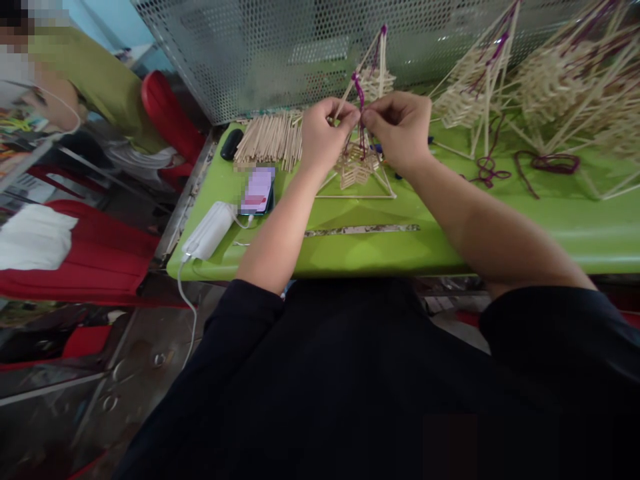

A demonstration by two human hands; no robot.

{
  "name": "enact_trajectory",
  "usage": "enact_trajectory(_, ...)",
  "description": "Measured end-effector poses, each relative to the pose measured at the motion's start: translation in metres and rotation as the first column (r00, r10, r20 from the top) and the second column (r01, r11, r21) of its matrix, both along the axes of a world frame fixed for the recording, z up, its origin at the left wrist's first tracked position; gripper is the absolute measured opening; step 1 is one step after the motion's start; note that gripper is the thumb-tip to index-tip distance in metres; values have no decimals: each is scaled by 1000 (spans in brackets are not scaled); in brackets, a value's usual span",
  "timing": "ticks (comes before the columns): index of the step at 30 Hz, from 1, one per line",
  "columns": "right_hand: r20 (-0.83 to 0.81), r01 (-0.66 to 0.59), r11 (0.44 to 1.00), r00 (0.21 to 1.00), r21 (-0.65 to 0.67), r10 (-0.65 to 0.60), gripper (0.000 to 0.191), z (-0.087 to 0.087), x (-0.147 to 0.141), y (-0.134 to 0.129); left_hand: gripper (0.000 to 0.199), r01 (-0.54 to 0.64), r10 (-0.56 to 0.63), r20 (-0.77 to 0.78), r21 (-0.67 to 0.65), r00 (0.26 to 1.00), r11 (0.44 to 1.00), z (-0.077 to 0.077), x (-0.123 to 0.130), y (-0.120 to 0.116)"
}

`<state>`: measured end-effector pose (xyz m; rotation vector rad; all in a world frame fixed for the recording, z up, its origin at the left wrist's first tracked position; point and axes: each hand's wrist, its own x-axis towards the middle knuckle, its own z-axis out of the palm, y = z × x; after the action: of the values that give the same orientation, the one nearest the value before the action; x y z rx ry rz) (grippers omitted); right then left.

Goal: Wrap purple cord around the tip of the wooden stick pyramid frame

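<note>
Both hands meet over a small stick frame (355, 197) with a star-shaped woven piece (354, 170), standing on the green table (500, 240). Fingers of my left hand (327, 130) are pinched at the purple cord (359, 90) near the frame's upper sticks. My right hand (400, 123) is closed too, thumb and forefinger together on the same cord, just right of the left fingertips. The cord's lower part hangs down into the frame. Fine details between the fingertips are too small to make out.
A stick pile (270, 140), a phone (257, 190) and a white power bank (209, 230) lie left. A patterned strip (370, 229) lies in front. More stick frames (465, 93) and purple cord (555, 162) are right. Behind is a perforated metal panel (280, 53); a person (95, 80) is far left.
</note>
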<state>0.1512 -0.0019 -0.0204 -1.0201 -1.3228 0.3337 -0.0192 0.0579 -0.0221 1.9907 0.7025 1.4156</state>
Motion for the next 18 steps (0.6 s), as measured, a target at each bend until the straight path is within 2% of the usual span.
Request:
enact_trajectory(3, -1, -28, 997, 1000, -75, 28, 34, 0, 3, 0, 10, -13, 13, 24, 36, 1000, 999, -1, 0, 1)
enact_trajectory(5, -5, -38, 996, 999, -86, 38, 34, -1, 5, 1, 9, -10, 9, 30, 44, 1000, 999, -1, 1, 2)
enact_trajectory(11, -27, -31, 996, 999, -83, 29, 37, -2, 4, 3, 34, 13, -14, 15, 39, 1000, 999, 0, 1, 2)
enact_trajectory(18, -3, -23, 996, 1000, -88, 23, 35, 2, 2, -2, 39, 27, -26, -20, 25, 999, 999, 4, -3, 5)
